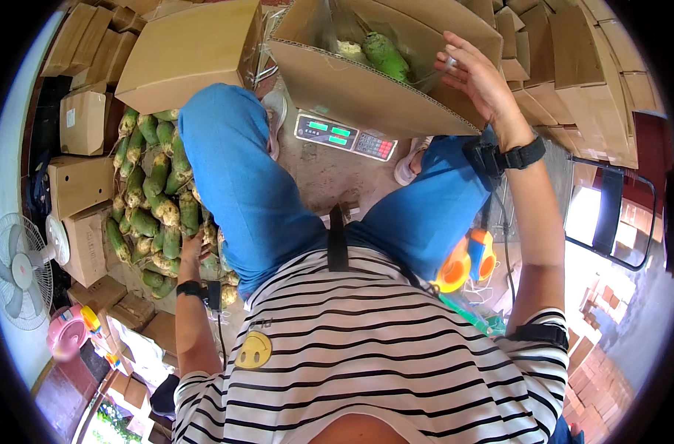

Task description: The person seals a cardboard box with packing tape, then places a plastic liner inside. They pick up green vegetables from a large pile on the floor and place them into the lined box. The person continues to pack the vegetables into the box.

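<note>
Down at my left, my left hand [193, 247] is in a pile of green radishes [148, 188]. It grips the lower end of one green radish [189, 215]; its fingers are partly hidden. My right hand [470, 75] is raised over the right side of an open cardboard carton [365, 91], fingers apart and holding nothing. Something white wraps one of its fingers. Inside the carton, a clear plastic liner [328, 33] surrounds a green radish [386, 55] and a paler one [351, 49]. The carton stands over a digital scale whose lit display panel [345, 136] faces me.
A closed cardboard carton [190, 55] stands behind the radish pile. Stacked cartons [581, 83] line the right side. Orange tape rolls [453, 266] are beside my right thigh. A white fan [22, 269] and a pink fan [68, 333] stand at far left.
</note>
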{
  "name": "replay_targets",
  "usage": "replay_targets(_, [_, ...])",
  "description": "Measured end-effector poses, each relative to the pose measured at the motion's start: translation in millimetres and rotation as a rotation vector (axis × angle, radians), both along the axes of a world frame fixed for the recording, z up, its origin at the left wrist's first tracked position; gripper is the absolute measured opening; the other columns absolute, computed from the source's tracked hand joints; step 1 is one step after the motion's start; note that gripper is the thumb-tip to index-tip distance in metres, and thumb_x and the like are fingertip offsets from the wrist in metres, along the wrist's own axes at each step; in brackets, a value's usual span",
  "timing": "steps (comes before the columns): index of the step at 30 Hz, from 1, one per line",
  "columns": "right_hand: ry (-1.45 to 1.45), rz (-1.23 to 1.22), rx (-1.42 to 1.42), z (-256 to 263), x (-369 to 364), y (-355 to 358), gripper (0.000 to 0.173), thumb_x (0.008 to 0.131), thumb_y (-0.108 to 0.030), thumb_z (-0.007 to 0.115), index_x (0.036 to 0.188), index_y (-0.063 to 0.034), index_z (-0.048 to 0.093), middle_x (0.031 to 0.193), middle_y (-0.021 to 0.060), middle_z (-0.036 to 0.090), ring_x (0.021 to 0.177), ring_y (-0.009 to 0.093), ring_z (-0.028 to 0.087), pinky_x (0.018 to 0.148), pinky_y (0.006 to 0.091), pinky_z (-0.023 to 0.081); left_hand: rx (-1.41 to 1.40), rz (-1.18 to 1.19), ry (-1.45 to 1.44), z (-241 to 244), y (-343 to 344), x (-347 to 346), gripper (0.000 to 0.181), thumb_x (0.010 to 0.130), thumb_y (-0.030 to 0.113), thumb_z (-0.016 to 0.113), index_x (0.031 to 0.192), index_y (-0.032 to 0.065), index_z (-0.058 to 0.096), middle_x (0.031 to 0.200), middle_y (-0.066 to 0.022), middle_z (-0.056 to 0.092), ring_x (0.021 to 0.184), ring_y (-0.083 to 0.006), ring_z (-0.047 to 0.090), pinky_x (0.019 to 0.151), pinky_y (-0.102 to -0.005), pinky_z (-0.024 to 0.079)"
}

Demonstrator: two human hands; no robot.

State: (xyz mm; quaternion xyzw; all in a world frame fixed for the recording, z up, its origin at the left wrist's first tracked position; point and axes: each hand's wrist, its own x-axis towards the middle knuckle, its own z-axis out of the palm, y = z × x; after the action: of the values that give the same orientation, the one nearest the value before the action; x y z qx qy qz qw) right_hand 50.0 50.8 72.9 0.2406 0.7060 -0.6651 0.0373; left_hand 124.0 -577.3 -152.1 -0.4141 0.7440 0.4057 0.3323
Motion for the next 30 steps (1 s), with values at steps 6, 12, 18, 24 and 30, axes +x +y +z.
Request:
replay_targets(6, [-0.035,0.048,-0.101,-1,-3,2,0.039,0.091,-0.026,0.047,0.125,-0.0071,0.046,0.104,0.0066,0.058,0.093,0.014,0.057,0.078,0.0272,0.047,-0.014,0.015,-0.036,-16,-9,16,0.05,0.085,0.035,0.057,0.122,0.0018,0.046,0.122,-0.0121,0.045,0.101,-0.0271,0.055,0.076,-0.0415,0.047])
replay_targets(12, [-0.054,0.11,-0.07,1,-5,-2,0.035,0.091,-0.029,0.048,0.114,-0.0039,0.055,0.101,0.0044,0.059,0.091,0.012,0.057,0.076,0.0263,0.046,-0.067,0.035,-0.021,-37,-20,40,0.042,0.082,0.031,0.059,0.11,0.0,0.051,0.094,-0.011,0.058,0.079,-0.0226,0.058,0.061,-0.0366,0.047])
replay_targets(18, [-0.102,0.151,0.174,4,22,-20,0.042,0.091,-0.036,0.05,0.113,-0.0007,0.057,0.105,0.0038,0.058,0.099,0.012,0.051,0.087,0.0248,0.038,-0.176,-0.014,0.035,-87,-54,71,0.034,0.079,0.03,0.059,0.091,-0.0017,0.062,0.062,-0.0081,0.058,0.05,-0.0197,0.055,0.042,-0.0336,0.042])
replay_targets(24, [-0.148,0.17,0.421,3,26,-31,0.05,0.093,-0.036,0.046,0.118,0.007,0.051,0.12,0.0138,0.053,0.114,0.019,0.047,0.099,0.0278,0.031,-0.239,-0.067,0.005,-133,-83,144,0.037,0.077,0.026,0.061,0.105,0.0025,0.057,0.078,-0.0053,0.063,0.067,-0.0175,0.059,0.053,-0.0352,0.047])
replay_targets(30, [-0.163,0.139,0.561,2,22,-35,0.051,0.094,-0.037,0.043,0.117,0.0075,0.052,0.118,0.0141,0.055,0.112,0.019,0.049,0.098,0.0273,0.032,-0.379,-0.146,-0.069,-136,-76,161,0.043,0.071,0.028,0.061,0.106,0.003,0.056,0.1,-0.0213,0.061,0.096,-0.0376,0.056,0.081,-0.0443,0.045])
